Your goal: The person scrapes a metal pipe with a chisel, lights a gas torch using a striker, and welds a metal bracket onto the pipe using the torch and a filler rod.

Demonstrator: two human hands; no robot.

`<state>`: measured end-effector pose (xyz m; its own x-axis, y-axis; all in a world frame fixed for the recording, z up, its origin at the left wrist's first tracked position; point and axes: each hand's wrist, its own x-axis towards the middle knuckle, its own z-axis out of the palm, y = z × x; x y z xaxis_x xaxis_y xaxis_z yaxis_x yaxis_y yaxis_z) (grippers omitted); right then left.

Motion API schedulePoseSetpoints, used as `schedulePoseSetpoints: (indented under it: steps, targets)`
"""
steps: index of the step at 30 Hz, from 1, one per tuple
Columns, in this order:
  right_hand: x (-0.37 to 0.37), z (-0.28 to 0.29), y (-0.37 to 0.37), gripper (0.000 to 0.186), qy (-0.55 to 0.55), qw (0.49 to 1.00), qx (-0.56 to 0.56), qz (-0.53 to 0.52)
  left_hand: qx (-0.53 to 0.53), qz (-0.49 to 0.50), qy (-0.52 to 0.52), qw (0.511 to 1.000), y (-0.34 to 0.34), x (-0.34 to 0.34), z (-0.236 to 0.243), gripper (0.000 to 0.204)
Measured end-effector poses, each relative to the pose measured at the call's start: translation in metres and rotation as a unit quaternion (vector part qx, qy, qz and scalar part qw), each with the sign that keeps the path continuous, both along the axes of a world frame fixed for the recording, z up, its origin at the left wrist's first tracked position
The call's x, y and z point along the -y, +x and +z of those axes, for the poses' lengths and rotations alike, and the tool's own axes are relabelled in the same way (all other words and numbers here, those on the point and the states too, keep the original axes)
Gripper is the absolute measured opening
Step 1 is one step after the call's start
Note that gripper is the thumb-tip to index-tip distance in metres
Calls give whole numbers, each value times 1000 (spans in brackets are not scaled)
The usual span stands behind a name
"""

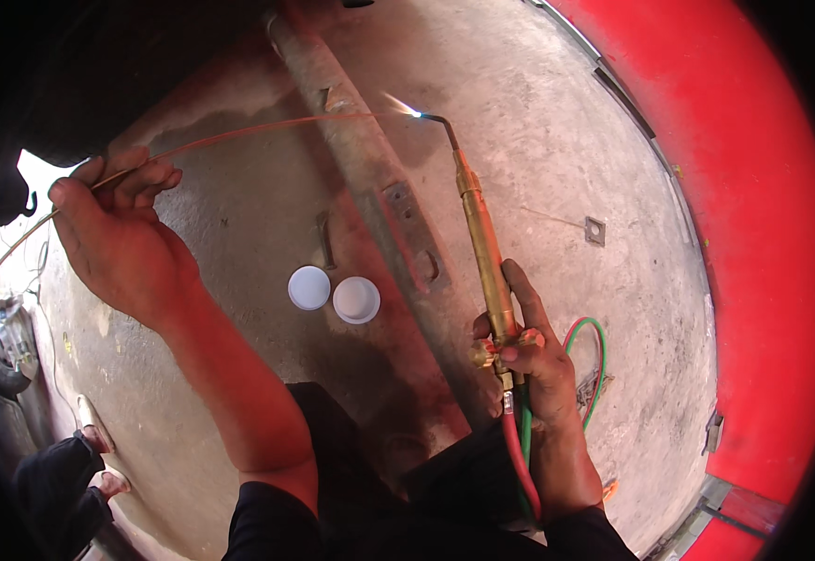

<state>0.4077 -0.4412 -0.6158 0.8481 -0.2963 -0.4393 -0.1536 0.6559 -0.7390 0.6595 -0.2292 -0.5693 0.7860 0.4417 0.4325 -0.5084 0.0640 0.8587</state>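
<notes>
My left hand (122, 238), at the left, is closed on a thin copper-coloured filler rod (239, 133), pinched between thumb and fingers. The rod runs right in a gentle curve, and its tip lies close to the flame (408, 108). My right hand (546, 374) grips a brass gas torch (485, 243) around its valve end, with the thumb near a red knob. The torch is lit, its bent nozzle pointing left. A red hose (516, 449) and a green hose (525, 416) leave its lower end. Beneath both passes a long rusty metal beam (356, 154) with holes.
Two white round lids or shallow dishes, one (309, 287) beside the other (357, 300), lie on the concrete floor (230, 220) near a small metal piece (324, 241). A square plate (594, 232) lies right; beyond rises a red surface (707, 187). Another person's feet (99, 453) and a tyre (1, 365) are left.
</notes>
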Motion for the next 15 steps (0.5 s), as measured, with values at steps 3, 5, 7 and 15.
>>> schedulePoseSetpoints:
  steps: [3, 5, 7, 15]
  targets:
    - [4, 2, 2, 101, 0, 1000, -21, -4, 31, 37, -1, 999, -3, -4, 6, 40]
    - [1, 3, 3, 97, 17, 1000, 18, 11, 47, 105, 19, 993, -16, -21, 27, 40]
    - [2, 9, 7, 95, 8, 1000, -4, 6, 9, 92, 93, 991, -22, -18, 33, 39]
    - [9, 6, 1, 85, -16, 999, -43, 5, -228, -226, 339, 884, 1, 26, -61, 40]
